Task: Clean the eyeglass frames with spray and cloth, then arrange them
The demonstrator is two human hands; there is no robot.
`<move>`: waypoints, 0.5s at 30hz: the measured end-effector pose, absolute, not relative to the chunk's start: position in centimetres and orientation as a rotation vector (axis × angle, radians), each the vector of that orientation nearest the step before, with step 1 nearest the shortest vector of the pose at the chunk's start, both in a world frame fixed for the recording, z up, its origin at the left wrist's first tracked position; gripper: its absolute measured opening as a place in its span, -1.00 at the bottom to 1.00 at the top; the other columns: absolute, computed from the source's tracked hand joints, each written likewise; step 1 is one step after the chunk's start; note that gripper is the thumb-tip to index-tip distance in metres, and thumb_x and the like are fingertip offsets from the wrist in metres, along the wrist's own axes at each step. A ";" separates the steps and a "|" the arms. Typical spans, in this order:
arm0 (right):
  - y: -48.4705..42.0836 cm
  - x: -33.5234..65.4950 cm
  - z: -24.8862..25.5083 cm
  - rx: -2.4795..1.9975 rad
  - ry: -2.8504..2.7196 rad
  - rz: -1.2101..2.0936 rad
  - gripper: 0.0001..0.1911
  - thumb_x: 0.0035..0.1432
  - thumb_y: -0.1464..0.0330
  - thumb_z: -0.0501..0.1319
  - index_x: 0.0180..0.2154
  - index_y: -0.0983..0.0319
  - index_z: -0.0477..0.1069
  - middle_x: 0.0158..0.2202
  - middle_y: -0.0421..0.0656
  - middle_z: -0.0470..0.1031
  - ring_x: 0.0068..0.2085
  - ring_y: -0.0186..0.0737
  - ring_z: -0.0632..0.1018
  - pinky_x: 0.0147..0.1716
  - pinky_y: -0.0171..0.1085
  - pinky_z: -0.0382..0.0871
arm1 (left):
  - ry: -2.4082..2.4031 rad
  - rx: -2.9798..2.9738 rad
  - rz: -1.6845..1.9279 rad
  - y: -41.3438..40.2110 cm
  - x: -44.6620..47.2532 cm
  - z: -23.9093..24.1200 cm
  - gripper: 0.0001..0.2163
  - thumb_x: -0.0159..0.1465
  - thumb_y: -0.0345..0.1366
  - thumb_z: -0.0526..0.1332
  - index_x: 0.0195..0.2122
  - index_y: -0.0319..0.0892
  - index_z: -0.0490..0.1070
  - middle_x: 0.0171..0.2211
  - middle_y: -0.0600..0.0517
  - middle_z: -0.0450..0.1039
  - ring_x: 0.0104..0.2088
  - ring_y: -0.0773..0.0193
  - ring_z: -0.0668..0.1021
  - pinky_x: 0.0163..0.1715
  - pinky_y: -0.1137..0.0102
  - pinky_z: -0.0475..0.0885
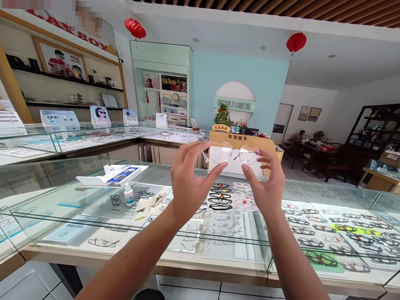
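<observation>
A pair of eyeglasses (pixel 234 154) with thin rims and clear lenses is raised above the glass counter. My left hand (pixel 191 174) grips its left side between thumb and fingers. On the other side, my right hand (pixel 267 181) pinches the right rim. Small marks show on both lenses. Below the hands, dark-framed glasses (pixel 220 197) lie in a column on the counter, beside a column of clear-framed ones (pixel 243 197). Left of my left hand are a small white spray bottle (pixel 129 194) and a beige cloth (pixel 150 202).
An open white box (pixel 114 176) sits on the glass display counter (pixel 85 202) at left. Rows of eyeglass frames (pixel 318 239) lie under glass at right. Beyond stand a wooden cashier desk (pixel 269 146) and a potted plant (pixel 222 115). A person (pixel 300 136) sits at a far table.
</observation>
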State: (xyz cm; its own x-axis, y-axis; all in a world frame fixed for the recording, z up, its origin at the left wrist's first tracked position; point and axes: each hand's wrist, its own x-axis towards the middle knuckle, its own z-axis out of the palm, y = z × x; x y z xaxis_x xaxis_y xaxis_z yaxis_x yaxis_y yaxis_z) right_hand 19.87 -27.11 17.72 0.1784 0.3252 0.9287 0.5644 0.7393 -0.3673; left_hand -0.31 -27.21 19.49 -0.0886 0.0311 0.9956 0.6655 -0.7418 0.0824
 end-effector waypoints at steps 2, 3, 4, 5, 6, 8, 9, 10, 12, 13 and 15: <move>-27.0 19.8 17.6 -0.790 -1.411 -0.246 -0.48 0.31 0.08 0.39 0.20 0.05 0.38 0.17 0.00 0.56 0.04 0.05 0.61 -0.06 0.03 0.52 | -0.761 -1.746 -1.882 -27.0 -0.3 19.3 -0.56 0.30 -0.10 0.47 0.15 -0.04 0.47 0.06 -0.08 0.57 0.09 0.03 0.60 0.03 0.13 0.58; -27.0 19.8 17.5 -0.791 -1.406 -0.270 -0.49 0.31 0.08 0.39 0.20 0.05 0.38 0.17 0.00 0.57 0.03 0.05 0.61 -0.06 0.03 0.51 | -0.764 -1.746 -1.884 -26.9 -0.3 19.2 -0.56 0.30 -0.10 0.47 0.16 -0.04 0.47 0.07 -0.08 0.56 0.10 0.03 0.60 0.03 0.13 0.59; -26.9 19.8 17.5 -0.791 -1.405 -0.289 -0.49 0.31 0.09 0.39 0.20 0.05 0.37 0.16 0.00 0.57 0.03 0.05 0.61 -0.07 0.03 0.51 | -0.766 -1.745 -1.887 -26.8 -0.3 19.2 -0.56 0.31 -0.09 0.46 0.16 -0.04 0.47 0.08 -0.09 0.56 0.10 0.03 0.60 0.02 0.13 0.59; -26.9 19.8 17.5 -0.791 -1.405 -0.303 -0.49 0.31 0.09 0.39 0.20 0.05 0.37 0.16 0.00 0.57 0.03 0.04 0.62 -0.07 0.03 0.52 | -0.765 -1.744 -1.891 -26.7 -0.3 19.1 -0.56 0.31 -0.10 0.46 0.16 -0.03 0.47 0.08 -0.09 0.56 0.11 0.02 0.60 0.03 0.12 0.59; -26.8 19.8 17.5 -0.793 -1.408 -0.312 -0.49 0.32 0.09 0.38 0.20 0.05 0.37 0.16 0.00 0.57 0.03 0.05 0.62 -0.07 0.03 0.52 | -0.762 -1.743 -1.894 -26.7 -0.3 19.1 -0.56 0.31 -0.10 0.46 0.16 -0.03 0.46 0.09 -0.09 0.56 0.11 0.02 0.60 0.03 0.12 0.59; -26.7 19.8 17.5 -0.800 -1.413 -0.332 -0.49 0.33 0.08 0.37 0.20 0.06 0.36 0.15 0.01 0.57 0.02 0.05 0.62 -0.08 0.03 0.53 | -0.759 -1.747 -1.899 -26.6 -0.3 19.0 -0.56 0.31 -0.11 0.46 0.17 -0.03 0.46 0.09 -0.10 0.55 0.13 0.00 0.59 0.04 0.10 0.59; -26.7 19.7 17.4 -0.804 -1.411 -0.348 -0.49 0.33 0.08 0.37 0.20 0.06 0.36 0.15 0.01 0.57 0.01 0.06 0.62 -0.09 0.03 0.53 | -0.764 -1.754 -1.902 -26.5 -0.3 18.9 -0.55 0.31 -0.12 0.46 0.17 -0.03 0.46 0.10 -0.10 0.55 0.13 0.00 0.58 0.04 0.10 0.59; -26.6 19.6 17.3 -0.810 -1.407 -0.369 -0.50 0.33 0.08 0.37 0.20 0.06 0.37 0.13 0.01 0.58 0.00 0.06 0.62 -0.08 0.04 0.53 | -0.776 -1.762 -1.908 -26.4 -0.2 18.7 -0.55 0.31 -0.12 0.46 0.17 -0.04 0.46 0.10 -0.10 0.54 0.14 0.00 0.58 0.04 0.10 0.59; -26.4 19.3 16.7 -0.828 -1.399 -0.407 -0.50 0.33 0.10 0.38 0.21 0.07 0.37 0.10 0.02 0.59 -0.01 0.06 0.61 -0.06 0.04 0.51 | -0.821 -1.786 -1.927 -26.1 -0.2 18.1 -0.55 0.31 -0.12 0.46 0.18 -0.05 0.45 0.10 -0.10 0.54 0.13 0.02 0.58 0.01 0.11 0.60; -26.4 19.2 16.2 -0.837 -1.398 -0.417 -0.50 0.34 0.12 0.38 0.22 0.08 0.38 0.08 0.02 0.59 0.00 0.07 0.61 -0.03 0.05 0.51 | -0.851 -1.797 -1.942 -25.8 -0.2 17.5 -0.55 0.31 -0.11 0.45 0.18 -0.05 0.45 0.09 -0.10 0.54 0.12 0.03 0.58 0.00 0.12 0.61; -26.3 18.9 14.9 -0.851 -1.412 -0.400 -0.49 0.33 0.14 0.38 0.23 0.10 0.39 0.09 0.03 0.59 0.05 0.11 0.59 0.02 0.07 0.49 | -0.909 -1.817 -1.985 -25.4 -0.2 16.0 -0.55 0.32 -0.11 0.45 0.18 -0.06 0.44 0.08 -0.10 0.54 0.11 0.05 0.58 0.00 0.13 0.62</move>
State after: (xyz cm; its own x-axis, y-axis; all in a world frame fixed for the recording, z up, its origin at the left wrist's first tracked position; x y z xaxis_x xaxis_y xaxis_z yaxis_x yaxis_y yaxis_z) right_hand 18.94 -26.33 14.90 0.1575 0.2360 0.9589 0.7042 0.6539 -0.2766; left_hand -0.23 -25.35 16.01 -0.1547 0.1928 0.9690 0.6074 -0.7549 0.2472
